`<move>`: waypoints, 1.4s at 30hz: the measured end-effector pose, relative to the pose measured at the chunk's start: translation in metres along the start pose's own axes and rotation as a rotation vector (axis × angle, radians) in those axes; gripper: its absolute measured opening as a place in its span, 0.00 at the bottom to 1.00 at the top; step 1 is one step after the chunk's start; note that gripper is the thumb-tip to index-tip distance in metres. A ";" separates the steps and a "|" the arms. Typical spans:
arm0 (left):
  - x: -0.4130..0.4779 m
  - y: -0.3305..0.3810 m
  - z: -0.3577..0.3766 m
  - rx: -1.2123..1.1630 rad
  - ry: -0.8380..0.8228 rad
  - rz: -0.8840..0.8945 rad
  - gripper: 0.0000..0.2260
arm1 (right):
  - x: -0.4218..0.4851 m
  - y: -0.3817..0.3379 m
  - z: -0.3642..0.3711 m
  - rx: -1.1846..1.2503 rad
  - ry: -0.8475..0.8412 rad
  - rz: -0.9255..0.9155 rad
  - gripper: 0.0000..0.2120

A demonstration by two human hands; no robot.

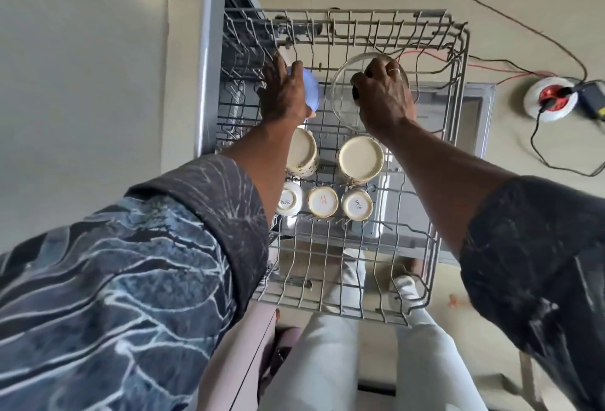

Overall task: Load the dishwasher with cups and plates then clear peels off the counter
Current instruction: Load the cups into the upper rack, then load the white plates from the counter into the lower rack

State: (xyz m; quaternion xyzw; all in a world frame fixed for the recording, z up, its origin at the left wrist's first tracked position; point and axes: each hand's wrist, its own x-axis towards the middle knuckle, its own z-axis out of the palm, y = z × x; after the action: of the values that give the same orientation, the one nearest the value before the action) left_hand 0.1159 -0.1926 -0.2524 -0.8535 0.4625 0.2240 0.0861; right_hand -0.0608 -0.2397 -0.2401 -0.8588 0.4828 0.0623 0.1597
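Head view looked straight down on a pulled-out wire rack [435, 247] of the dishwasher, with the open door [474, 122] under it. The person's left hand [284, 96] was at the far left part of the rack, and its fingers were wrapped around a light blue cup [311, 89]; the thumb lay over the top edge of the cup and the other fingers were hidden behind the hand. The cup was tilted on its side, just above the wires. The right hand [383, 99] was at the far middle of the rack, on a clear glass bowl [342, 96]. Its fingers were curled and pressed together over the rim of the bowl, and a ring showed on one finger. Whether the bowl already rested on the wires could not be told.

Nearer to the person, two large cream cups [360, 158] stood upside down side by side. The left one of them was partly covered by the left forearm. In the next row, still nearer, three small cream cups [322, 202] stood upside down, close together, with print on their bottoms. The near part of the rack held nothing.

On the floor at the far right lay a white and red cable reel [550, 98] with a black adapter [592, 101] plugged in it. Both sleeves had a dark blue pattern with pale lines.
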 end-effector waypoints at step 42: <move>-0.414 0.133 0.081 -0.391 0.212 -0.353 0.29 | -0.230 0.127 -0.158 -0.281 -0.283 -0.492 0.20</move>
State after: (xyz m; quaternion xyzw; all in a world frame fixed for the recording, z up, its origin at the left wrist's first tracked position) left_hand -0.2147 0.0730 -0.1247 -0.9399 0.2614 0.1999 -0.0915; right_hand -0.2973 -0.1675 -0.0589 -0.9463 0.2201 0.2069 0.1154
